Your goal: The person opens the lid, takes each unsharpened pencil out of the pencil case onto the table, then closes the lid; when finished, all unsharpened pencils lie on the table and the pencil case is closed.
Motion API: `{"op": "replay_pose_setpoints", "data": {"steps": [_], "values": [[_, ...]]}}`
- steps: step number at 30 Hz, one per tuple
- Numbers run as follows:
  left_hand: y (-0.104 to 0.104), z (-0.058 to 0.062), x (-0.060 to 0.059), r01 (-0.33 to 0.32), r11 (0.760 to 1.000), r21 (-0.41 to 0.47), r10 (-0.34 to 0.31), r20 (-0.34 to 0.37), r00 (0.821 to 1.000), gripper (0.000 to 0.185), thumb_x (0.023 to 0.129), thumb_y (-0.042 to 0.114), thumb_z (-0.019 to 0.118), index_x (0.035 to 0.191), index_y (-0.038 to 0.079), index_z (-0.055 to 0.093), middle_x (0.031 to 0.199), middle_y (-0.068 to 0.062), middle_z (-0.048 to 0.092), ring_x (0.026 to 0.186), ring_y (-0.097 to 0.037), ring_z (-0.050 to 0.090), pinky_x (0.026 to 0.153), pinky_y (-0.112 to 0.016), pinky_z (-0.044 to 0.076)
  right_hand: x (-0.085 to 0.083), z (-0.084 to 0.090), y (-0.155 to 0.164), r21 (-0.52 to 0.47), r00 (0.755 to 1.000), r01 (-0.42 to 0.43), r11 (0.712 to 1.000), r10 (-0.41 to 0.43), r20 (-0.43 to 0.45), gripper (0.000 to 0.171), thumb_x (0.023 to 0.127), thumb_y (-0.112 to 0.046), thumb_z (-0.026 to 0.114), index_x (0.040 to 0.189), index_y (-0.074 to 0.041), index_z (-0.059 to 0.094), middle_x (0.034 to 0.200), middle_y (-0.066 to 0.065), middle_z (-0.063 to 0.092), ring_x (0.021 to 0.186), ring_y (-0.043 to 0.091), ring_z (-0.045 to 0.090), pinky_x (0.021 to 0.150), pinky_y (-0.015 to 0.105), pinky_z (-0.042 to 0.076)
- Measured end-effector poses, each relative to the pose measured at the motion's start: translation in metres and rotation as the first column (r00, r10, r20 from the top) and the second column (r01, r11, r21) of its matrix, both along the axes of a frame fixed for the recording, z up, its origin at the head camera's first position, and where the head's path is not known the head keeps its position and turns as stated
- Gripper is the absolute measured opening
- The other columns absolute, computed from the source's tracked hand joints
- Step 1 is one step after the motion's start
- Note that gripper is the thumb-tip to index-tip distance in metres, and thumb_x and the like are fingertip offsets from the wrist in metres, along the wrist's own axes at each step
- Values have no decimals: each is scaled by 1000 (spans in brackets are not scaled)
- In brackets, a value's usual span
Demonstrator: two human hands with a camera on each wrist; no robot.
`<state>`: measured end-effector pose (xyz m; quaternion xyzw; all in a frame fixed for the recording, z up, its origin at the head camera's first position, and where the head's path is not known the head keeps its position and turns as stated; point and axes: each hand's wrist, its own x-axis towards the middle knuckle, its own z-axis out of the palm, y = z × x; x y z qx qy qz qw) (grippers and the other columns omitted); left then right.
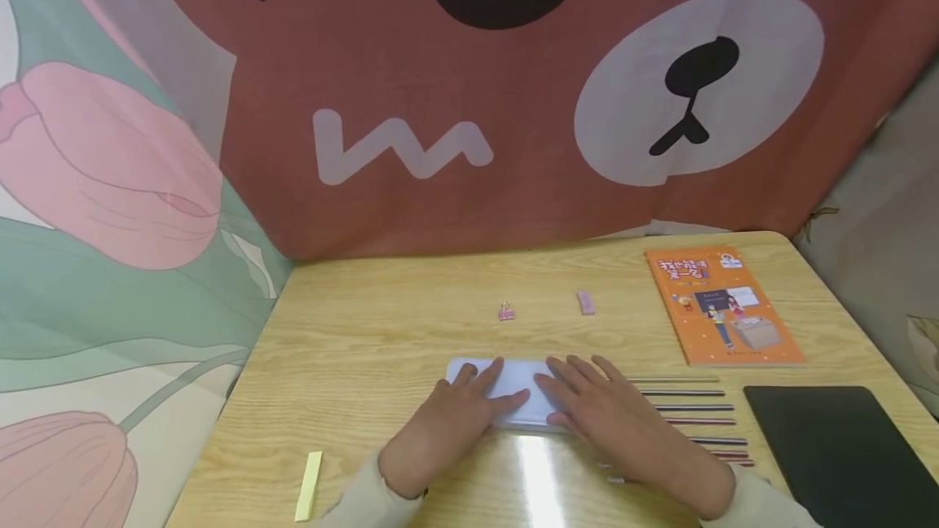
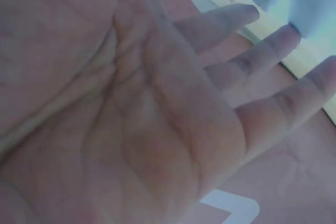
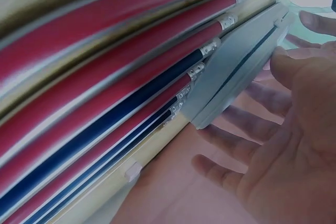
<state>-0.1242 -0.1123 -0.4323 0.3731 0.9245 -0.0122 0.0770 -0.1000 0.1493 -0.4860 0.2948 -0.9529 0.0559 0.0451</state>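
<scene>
One pale blue pencil case [image 1: 513, 385] lies flat on the wooden table [image 1: 381, 332]. The left hand [image 1: 447, 422] and right hand [image 1: 612, 422] both rest on its lid with fingers straight, grasping nothing. Just right of the case lie about seven red-and-blue pencils [image 1: 689, 407] in a row; the nearest ones blur together. Behind the case sit one pink binder clip [image 1: 506, 312] and one pink eraser [image 1: 585, 302]. Right of the pencils lie one orange book [image 1: 722, 304] and one black tablet [image 1: 844, 446]. Left of the case lies one yellow strip [image 1: 309, 486].
</scene>
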Motion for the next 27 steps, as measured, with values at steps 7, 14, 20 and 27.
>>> {"op": "replay_pose_setpoints", "data": {"steps": [7,14,20,27], "values": [[5,-7,1,-15,1000,-22,14,-34,999,77,97,6,81,159,47,58,167,-10,53,136,-37,59,92,-54,66,2,0,-1,-18,1000,10,1000,-10,21,53,111,-39,65,157,-13,62,165,19,56,149,47,56,119,67,46],[12,-11,0,-25,999,-44,21,-82,996,81,94,2,83,158,46,60,164,-14,55,137,-44,61,89,-55,67,-3,-1,0,-37,1000,14,999,-14,17,53,110,-33,69,158,-11,61,165,20,54,150,48,53,116,67,48],[2,-8,-8,30,999,28,-30,-11,1000,72,100,9,80,160,41,59,165,-13,54,137,-41,60,93,-58,65,-9,1,1,-105,1000,8,994,-7,7,53,110,-38,68,154,-10,63,160,19,60,146,48,58,116,70,47],[-20,-2,-39,15,985,173,-16,0,1000,65,109,45,67,168,26,48,174,-17,42,146,-44,55,110,-63,54,-29,23,-6,-225,989,130,966,-111,96,61,113,-52,58,159,-12,57,165,16,55,154,49,47,118,80,38]]}}
